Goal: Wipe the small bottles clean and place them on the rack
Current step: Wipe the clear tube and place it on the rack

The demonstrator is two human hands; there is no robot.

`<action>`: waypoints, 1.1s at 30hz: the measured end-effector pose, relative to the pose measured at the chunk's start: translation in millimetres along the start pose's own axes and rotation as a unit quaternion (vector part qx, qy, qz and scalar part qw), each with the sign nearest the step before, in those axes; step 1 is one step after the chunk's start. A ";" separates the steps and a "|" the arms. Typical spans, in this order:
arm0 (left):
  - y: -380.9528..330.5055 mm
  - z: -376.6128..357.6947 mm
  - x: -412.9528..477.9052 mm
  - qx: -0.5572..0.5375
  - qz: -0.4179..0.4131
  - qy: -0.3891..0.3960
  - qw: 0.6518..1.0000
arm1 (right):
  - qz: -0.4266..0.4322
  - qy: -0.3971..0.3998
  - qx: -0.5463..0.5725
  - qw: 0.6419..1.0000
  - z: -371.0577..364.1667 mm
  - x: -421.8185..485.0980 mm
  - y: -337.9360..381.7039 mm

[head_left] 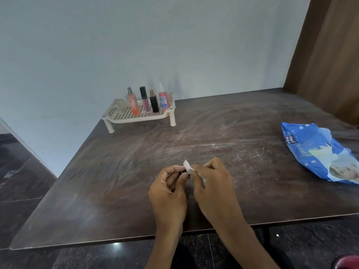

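Note:
Over the middle of the table, my left hand (169,191) pinches a small dark bottle (185,173), almost wholly hidden between thumb and fingers. My right hand (211,183) grips a white wipe (188,165) pressed against that bottle. A cream perforated rack (124,115) on short legs stands at the far left by the wall. On it stand several small bottles upright: an orange spray bottle (133,104), a black-capped pink tube (144,100), a black bottle with a gold neck (154,103) and a pink bottle with a white label (163,99).
A blue wet-wipe pack (320,152) lies open at the right side of the dark, dusty tabletop (116,181). A pale wall runs behind the rack. A brown wooden panel (330,55) rises at the right. Dark floor tiles show left and below the table's front edge.

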State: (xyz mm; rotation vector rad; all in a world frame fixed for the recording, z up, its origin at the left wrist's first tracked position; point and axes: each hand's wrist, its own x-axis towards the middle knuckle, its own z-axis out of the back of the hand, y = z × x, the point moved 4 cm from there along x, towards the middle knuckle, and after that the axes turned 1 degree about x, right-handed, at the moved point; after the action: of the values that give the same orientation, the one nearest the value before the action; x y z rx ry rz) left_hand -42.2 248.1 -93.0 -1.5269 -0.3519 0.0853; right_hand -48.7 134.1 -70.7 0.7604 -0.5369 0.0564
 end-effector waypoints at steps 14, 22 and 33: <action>0.1 -16.7 2.8 -0.120 0.055 -0.013 0.991 | -0.065 -0.038 -0.033 0.997 25.8 -1.8 -44.5; 3.9 -21.5 -0.1 -0.134 0.068 -0.026 0.988 | -0.073 -0.047 -0.030 0.996 25.1 -5.4 -46.3; 3.3 -24.2 -1.2 -0.195 0.060 0.013 0.979 | -0.001 0.005 0.014 1.000 9.7 7.7 -3.3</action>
State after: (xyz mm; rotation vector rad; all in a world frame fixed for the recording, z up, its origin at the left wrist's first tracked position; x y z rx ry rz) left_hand -36.2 224.7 -96.6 -1.9365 -0.2641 0.0946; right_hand -45.5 124.1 -63.3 0.7870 -0.5272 0.0661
